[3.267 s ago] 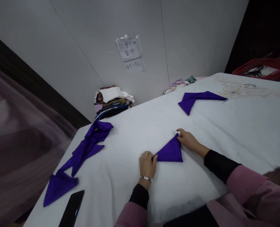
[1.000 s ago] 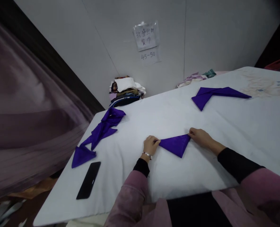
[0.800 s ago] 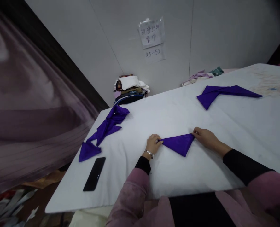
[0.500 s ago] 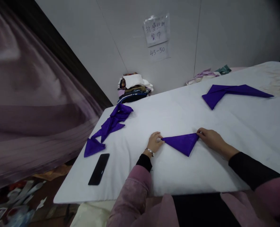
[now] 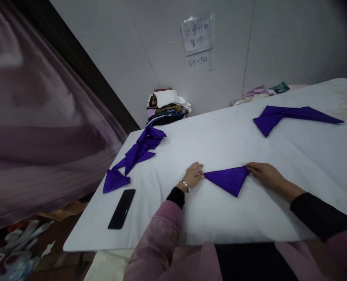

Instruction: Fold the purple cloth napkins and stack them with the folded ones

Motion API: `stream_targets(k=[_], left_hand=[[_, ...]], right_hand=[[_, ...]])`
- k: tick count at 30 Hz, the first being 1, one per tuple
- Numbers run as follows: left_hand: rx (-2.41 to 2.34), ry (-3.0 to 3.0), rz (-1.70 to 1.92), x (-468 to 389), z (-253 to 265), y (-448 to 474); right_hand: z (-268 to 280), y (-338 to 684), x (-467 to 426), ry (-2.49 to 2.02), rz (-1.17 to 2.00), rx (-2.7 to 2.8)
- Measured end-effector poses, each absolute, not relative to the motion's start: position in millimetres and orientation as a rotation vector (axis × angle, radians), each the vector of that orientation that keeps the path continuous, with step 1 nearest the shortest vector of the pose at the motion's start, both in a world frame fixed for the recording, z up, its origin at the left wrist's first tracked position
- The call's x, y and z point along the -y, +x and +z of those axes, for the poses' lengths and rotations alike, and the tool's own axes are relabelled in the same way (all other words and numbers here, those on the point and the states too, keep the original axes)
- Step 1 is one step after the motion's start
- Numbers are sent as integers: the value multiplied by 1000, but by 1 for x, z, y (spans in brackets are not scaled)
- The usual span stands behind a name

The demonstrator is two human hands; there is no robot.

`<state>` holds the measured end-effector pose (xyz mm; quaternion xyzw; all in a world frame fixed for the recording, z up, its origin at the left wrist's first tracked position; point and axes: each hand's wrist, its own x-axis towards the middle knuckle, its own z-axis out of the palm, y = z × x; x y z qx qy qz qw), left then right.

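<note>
A purple cloth napkin (image 5: 230, 179), folded into a triangle, lies on the white-covered table between my hands. Its long edge faces away from me and one point faces me. My left hand (image 5: 193, 175), with a bracelet at the wrist, pinches the napkin's left tip. At the right corner, my right hand (image 5: 263, 173) holds the cloth between thumb and fingers. To the left lies a crumpled purple cloth (image 5: 138, 152). Another purple cloth (image 5: 293, 114), folded into a long bent shape, rests at the far right.
A black phone (image 5: 121, 208) lies near the left edge of the white table (image 5: 191, 140). Stacked folded fabrics (image 5: 169, 107) stand behind the table's far edge, with more cloths (image 5: 258, 93) farther right. A draped curtain (image 5: 44, 117) hangs at left. Handwritten paper signs (image 5: 198, 43) are on the wall.
The view has shifted slightly. Both hands keep their hold on the folded napkin's two ends, and its shape looks nearly the same. The other cloths lie as before.
</note>
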<state>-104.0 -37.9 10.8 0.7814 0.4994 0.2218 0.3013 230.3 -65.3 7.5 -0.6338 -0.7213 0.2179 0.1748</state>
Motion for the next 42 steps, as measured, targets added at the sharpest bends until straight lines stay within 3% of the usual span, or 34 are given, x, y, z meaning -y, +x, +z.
stream_targets(k=[6,22,42], left_hand=[[-1303,2044,710,44,12,-99],[-1432,2043,577,47,10,-81],[-1448,2003,789,48,6,-87]], right_hand=[[4,232,66,-1797,607,2036],[4,228,72,-1843,514,2016],[9,224,71,-1917,445,2066]])
